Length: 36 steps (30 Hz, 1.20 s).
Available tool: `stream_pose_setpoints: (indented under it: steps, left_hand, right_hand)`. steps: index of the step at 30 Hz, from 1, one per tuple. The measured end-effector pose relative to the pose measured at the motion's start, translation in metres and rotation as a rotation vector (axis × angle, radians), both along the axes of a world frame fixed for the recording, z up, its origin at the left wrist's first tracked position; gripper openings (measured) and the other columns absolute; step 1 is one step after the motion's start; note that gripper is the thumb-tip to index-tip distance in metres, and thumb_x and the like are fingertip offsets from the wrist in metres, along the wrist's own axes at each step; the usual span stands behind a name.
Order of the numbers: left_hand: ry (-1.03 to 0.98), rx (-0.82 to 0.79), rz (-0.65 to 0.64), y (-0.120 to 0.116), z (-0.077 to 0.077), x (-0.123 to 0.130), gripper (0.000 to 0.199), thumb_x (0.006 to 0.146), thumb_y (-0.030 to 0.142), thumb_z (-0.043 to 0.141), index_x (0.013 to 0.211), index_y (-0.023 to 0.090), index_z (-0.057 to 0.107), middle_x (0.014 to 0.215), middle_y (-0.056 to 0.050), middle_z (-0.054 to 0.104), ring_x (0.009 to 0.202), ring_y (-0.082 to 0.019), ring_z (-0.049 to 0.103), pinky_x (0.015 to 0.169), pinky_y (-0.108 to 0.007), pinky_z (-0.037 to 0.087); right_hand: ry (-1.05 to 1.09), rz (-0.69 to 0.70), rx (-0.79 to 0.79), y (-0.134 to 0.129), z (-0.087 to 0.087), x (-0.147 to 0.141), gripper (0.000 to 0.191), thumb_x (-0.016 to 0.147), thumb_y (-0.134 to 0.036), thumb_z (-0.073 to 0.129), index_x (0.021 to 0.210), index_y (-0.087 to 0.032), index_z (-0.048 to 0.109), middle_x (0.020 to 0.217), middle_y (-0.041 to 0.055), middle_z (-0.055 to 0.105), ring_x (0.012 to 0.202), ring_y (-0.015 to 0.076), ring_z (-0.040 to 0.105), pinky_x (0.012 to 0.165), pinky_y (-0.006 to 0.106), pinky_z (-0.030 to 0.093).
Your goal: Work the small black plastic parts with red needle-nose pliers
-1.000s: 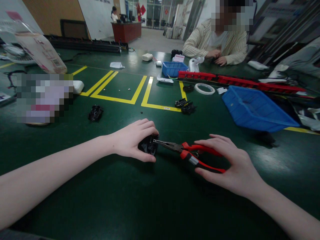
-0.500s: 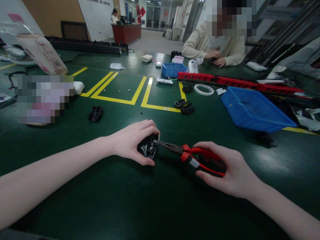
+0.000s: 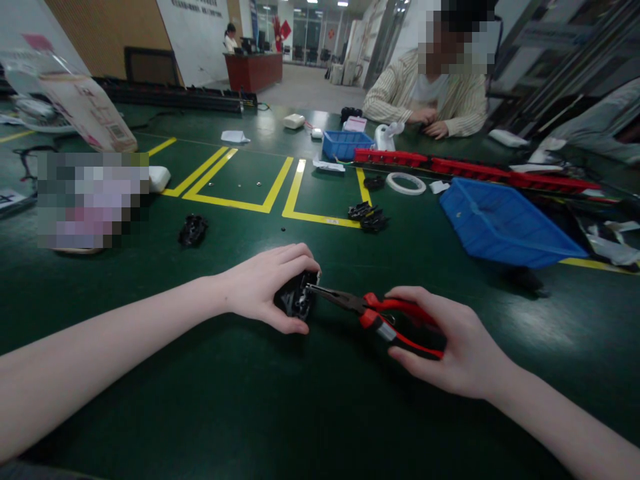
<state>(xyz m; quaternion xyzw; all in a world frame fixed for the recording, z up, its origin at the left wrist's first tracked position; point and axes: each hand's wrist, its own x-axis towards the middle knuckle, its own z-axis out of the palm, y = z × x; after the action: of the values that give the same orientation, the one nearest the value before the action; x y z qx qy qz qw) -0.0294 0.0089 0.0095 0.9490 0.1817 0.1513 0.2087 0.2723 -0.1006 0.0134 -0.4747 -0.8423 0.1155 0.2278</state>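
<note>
My left hand point(image 3: 273, 283) is closed around a small black plastic part point(image 3: 295, 297), its thumb on the near side and its fingers over the far side. Red-and-black needle-nose pliers point(image 3: 377, 313) are gripped by their handles in my right hand point(image 3: 450, 340). The tips of the pliers reach the right face of the black part, at some small pale metal detail. Whether the jaws pinch anything there is too small to tell. Another black part point(image 3: 193, 230) lies farther off to the left, and a pair of similar dark pieces point(image 3: 369, 217) lies beyond the pliers.
A blue bin point(image 3: 505, 223) stands at the right, with a roll of white tape point(image 3: 406, 183) and red strips point(image 3: 450, 165) behind it. A smaller blue tray point(image 3: 347, 145) is farther back. Yellow tape point(image 3: 227, 200) marks the green table. A co-worker point(image 3: 425, 100) sits across.
The pliers and my right hand have shifted very slightly left. My left hand keeps its hold on the black part, almost unmoved.
</note>
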Motion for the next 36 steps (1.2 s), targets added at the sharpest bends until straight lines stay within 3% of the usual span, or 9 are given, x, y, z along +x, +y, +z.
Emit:
stream_pose_setpoints:
  steps: [5,11,15,24,32,36]
  left_hand:
    - [-0.019,0.048,0.022,-0.003,0.0008,-0.0002,0.074,0.071,0.068,0.066,0.122,0.016,0.049,0.119,-0.013,0.054,0.103,-0.027,0.056,0.085,-0.039,0.048]
    - [-0.037,0.092,-0.016,-0.0014,-0.0008,0.0005,0.072,0.073,0.071,0.061,0.119,0.017,0.052,0.114,-0.01,0.061,0.11,-0.03,0.055,0.105,-0.048,0.035]
    - [-0.026,0.089,-0.023,-0.0003,-0.0017,0.0006,0.072,0.074,0.074,0.057,0.118,0.017,0.053,0.114,-0.011,0.062,0.111,-0.031,0.055,0.107,-0.048,0.032]
    - [0.0,0.059,-0.004,-0.0061,0.0045,0.0004,0.073,0.075,0.062,0.066,0.128,0.015,0.046,0.123,-0.012,0.061,0.115,-0.03,0.056,0.109,-0.046,0.031]
    - [0.019,0.041,-0.01,-0.0032,0.0014,0.0005,0.08,0.071,0.067,0.07,0.128,0.017,0.046,0.124,-0.012,0.06,0.116,-0.033,0.054,0.105,-0.046,0.036]
    - [0.042,0.012,0.0,-0.0041,0.0021,0.0013,0.081,0.074,0.066,0.068,0.133,0.017,0.043,0.125,-0.013,0.059,0.116,-0.032,0.054,0.102,-0.045,0.038]
  right_hand:
    - [0.033,0.002,-0.037,-0.001,0.0003,-0.0011,0.053,0.078,-0.04,0.068,0.124,-0.023,0.049,0.103,0.0073,0.069,0.075,0.0195,0.068,0.064,0.031,0.056]
    - [-0.029,0.039,0.093,0.0011,0.0006,0.0011,0.053,0.076,-0.042,0.067,0.122,-0.022,0.05,0.101,0.0079,0.069,0.077,0.0224,0.067,0.065,0.035,0.054]
    - [-0.075,0.075,0.142,0.0019,0.002,0.0014,0.055,0.076,-0.04,0.068,0.124,-0.023,0.048,0.101,0.0083,0.068,0.073,0.0218,0.066,0.063,0.036,0.053]
    - [-0.032,-0.009,0.053,0.0001,0.0006,0.0007,0.055,0.073,-0.04,0.068,0.122,-0.022,0.051,0.104,0.0077,0.07,0.08,0.0237,0.068,0.067,0.035,0.054]
    - [0.024,-0.064,-0.112,-0.0028,0.0076,-0.0047,0.051,0.073,-0.036,0.069,0.119,-0.02,0.052,0.096,0.0058,0.07,0.074,0.019,0.067,0.065,0.031,0.053]
    - [0.003,-0.035,-0.126,-0.0013,0.0074,-0.0018,0.055,0.072,-0.034,0.07,0.122,-0.021,0.052,0.107,0.0072,0.07,0.085,0.0209,0.069,0.072,0.033,0.055]
